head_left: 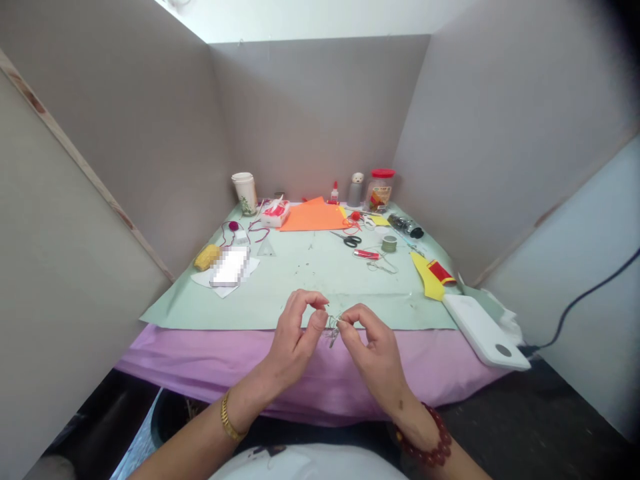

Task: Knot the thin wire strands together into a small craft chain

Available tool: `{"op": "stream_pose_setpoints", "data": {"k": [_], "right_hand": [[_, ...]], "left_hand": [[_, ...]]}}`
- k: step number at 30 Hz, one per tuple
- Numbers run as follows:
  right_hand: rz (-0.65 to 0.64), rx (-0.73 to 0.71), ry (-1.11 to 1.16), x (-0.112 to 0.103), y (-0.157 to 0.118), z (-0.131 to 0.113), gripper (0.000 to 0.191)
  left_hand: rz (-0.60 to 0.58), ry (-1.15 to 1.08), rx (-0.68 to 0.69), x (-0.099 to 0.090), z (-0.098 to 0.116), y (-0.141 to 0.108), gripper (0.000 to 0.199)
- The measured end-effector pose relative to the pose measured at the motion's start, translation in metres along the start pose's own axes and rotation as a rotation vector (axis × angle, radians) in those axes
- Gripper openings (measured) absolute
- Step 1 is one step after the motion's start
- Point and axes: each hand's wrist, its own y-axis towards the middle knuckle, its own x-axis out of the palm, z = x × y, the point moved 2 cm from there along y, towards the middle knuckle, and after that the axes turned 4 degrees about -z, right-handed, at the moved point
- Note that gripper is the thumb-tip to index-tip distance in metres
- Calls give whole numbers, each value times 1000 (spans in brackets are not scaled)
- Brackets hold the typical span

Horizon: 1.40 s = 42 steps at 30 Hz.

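Over the table's front edge, my right hand (373, 343) pinches a thin grey-green cord (333, 331) between thumb and index finger. The cord forms small tangled loops, and a thicker bit dangles below them. Just left of it is my left hand (297, 337), its index finger curved over and its thumb tip close to the loops. A small gap shows between those two fingertips; whether the thumb touches the cord is too fine to tell. Farther back on the right lie a spool of green cord (389, 244), a red utility knife (367, 255) and black-handled scissors (351, 240).
Grey partitions surround the green-covered table (280, 293). Orange paper (313, 217), a tissue pack (275, 213), a cup (245, 194) and a red-lidded jar (380, 191) stand or lie at the back. A white device (483, 330) with a black cable overhangs the right corner. Yellow yarn (207, 257) lies left.
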Motion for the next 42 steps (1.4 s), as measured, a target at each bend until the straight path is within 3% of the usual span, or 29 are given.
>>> {"op": "stream_pose_setpoints", "data": {"k": [4,7,9,14,16,23,25,30,33,37,42], "right_hand": [[33,-83,-45,2,-1,2,16],[38,-111,-64,2,-1,2,15],[24,-90,-50,2,-1,3,15],[-17,15,-3,2,0,6,15],[-22,32,1,2,1,7,16],[-14,-9,-25,1,1,4,16],[-20,-10,-32,1,0,4,16],[-63,56,-10,0,-1,4,17],[-85,85,12,0,-1,4,17],[-90,85,27,1,1,4,17],[-102,60,48,0,0,4,18]], "left_hand": [[34,244,217,-2,-3,1,8],[32,350,308,2,-4,1,7],[5,345,271,5,-5,1,7],[-22,37,-59,8,-10,-1,18],[-21,-31,-110,7,-11,-1,19],[1,151,139,5,-11,-1,9],[13,88,89,6,-11,-1,11],[-24,-208,-181,8,-8,0,20],[-65,-308,-235,7,-7,1,22],[-85,-295,-164,4,-7,2,25],[-69,-68,1,3,-8,2,10]]}}
